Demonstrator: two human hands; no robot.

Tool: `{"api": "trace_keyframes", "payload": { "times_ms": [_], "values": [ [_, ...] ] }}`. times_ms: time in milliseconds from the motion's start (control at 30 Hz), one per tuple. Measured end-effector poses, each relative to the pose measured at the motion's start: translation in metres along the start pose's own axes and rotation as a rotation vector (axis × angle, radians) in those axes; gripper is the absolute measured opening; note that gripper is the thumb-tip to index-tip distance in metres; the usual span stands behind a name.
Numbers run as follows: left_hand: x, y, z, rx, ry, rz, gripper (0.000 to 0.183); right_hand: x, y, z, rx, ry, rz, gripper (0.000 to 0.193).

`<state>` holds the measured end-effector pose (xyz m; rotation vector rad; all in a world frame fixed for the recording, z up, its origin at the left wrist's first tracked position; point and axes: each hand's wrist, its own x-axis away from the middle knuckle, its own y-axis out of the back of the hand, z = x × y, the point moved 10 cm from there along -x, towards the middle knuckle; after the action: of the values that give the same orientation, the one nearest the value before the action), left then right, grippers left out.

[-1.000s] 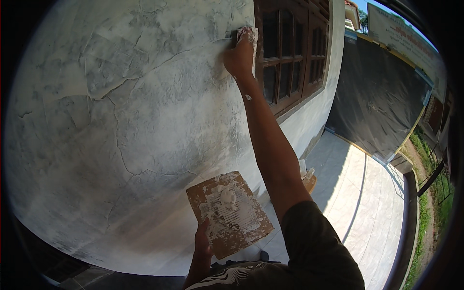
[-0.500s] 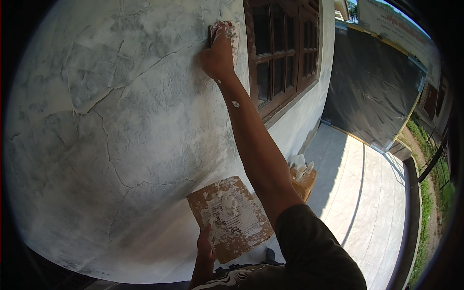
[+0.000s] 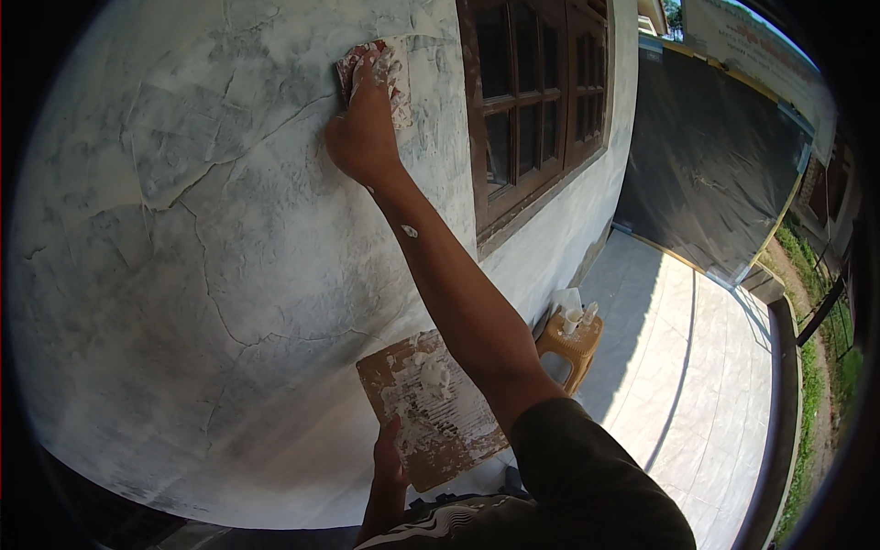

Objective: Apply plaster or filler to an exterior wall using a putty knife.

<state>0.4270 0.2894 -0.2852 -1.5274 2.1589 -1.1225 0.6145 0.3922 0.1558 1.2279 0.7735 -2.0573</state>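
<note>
My right hand (image 3: 363, 136) is raised high against the wall (image 3: 275, 229), its fingers closed on a flat reddish putty scraper (image 3: 401, 103) smeared with white. The scraper lies against the grey-white, cracked wall, a little left of the window. Lower down, my left hand (image 3: 390, 458) grips the left edge of a brown rectangular board (image 3: 422, 469). A lump of white putty (image 3: 434, 374) sits on the board, with more putty spread around it. My right upper arm hides the board's right side. White spots of putty mark my right forearm.
A brown wooden window (image 3: 518, 101) with dark panes is set in the wall to the right. Beyond my arm stands a tan plastic stool (image 3: 573, 344) with white containers on it. A dark sheet (image 3: 715, 156) hangs at the far end of the tiled floor (image 3: 706, 385).
My right hand has moved left along the wall with the scraper, away from the window frame. More of the stool shows beside my arm. My left hand and the board stay almost in place.
</note>
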Motion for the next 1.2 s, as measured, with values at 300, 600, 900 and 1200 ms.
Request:
{"api": "trace_keyframes", "payload": {
  "times_ms": [300,600,900,1200],
  "values": [
    [0.000,-0.004,0.006,0.094,0.024,0.109,0.050,0.090,0.037,0.030,-0.227,0.086,0.183,0.064],
    [0.005,-0.011,0.000,0.069,-0.040,0.056,0.049,-0.019,0.118,-0.043,-0.029,0.171,-0.279,0.052],
    [0.003,-0.005,0.001,0.038,-0.012,0.009,0.048,-0.012,0.058,-0.070,0.170,0.170,-0.020,0.068],
    [-0.001,-0.009,0.001,-0.003,0.038,0.060,0.049,0.049,0.038,-0.055,0.013,0.199,0.045,0.070]
  ]
}}
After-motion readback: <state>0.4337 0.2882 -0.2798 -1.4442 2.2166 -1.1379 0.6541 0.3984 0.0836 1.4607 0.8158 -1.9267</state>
